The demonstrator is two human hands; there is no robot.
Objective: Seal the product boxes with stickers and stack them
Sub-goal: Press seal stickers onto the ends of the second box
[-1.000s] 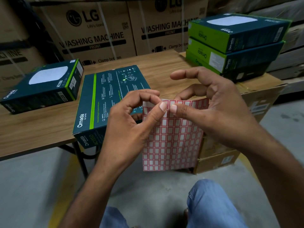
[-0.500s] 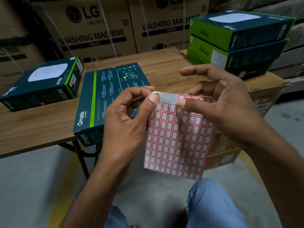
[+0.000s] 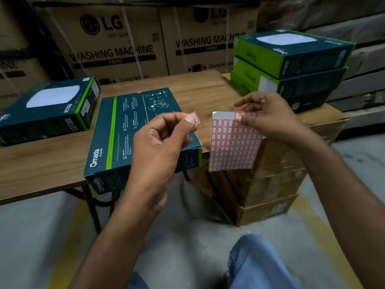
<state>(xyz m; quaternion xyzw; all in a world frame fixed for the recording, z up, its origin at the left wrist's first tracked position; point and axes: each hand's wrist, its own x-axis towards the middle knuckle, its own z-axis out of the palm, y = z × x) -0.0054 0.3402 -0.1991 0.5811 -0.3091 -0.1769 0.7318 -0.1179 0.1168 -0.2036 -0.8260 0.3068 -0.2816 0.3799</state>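
Note:
My left hand (image 3: 160, 142) pinches one small red-bordered sticker (image 3: 195, 117) between thumb and forefinger, above the near right corner of a dark teal Omada box (image 3: 125, 130). That box lies flat, back side up, at the front edge of the wooden table (image 3: 41, 163). My right hand (image 3: 268, 115) holds the sticker sheet (image 3: 233, 142) by its top edge, hanging to the right of the box. A second box (image 3: 50, 109) lies at the left of the table. A stack of two boxes (image 3: 291, 65) sits at the right.
Brown cartons (image 3: 270, 180) are piled on the floor under the stack, right of the table. Large LG washing machine cartons (image 3: 116, 42) form a wall behind the table. My knee in blue jeans (image 3: 256, 261) is at the bottom. Grey floor lies beneath.
My left hand has peeled a sticker off the sheet and moved left with it. My right hand has carried the sheet to the right. The hands, earlier together, are apart.

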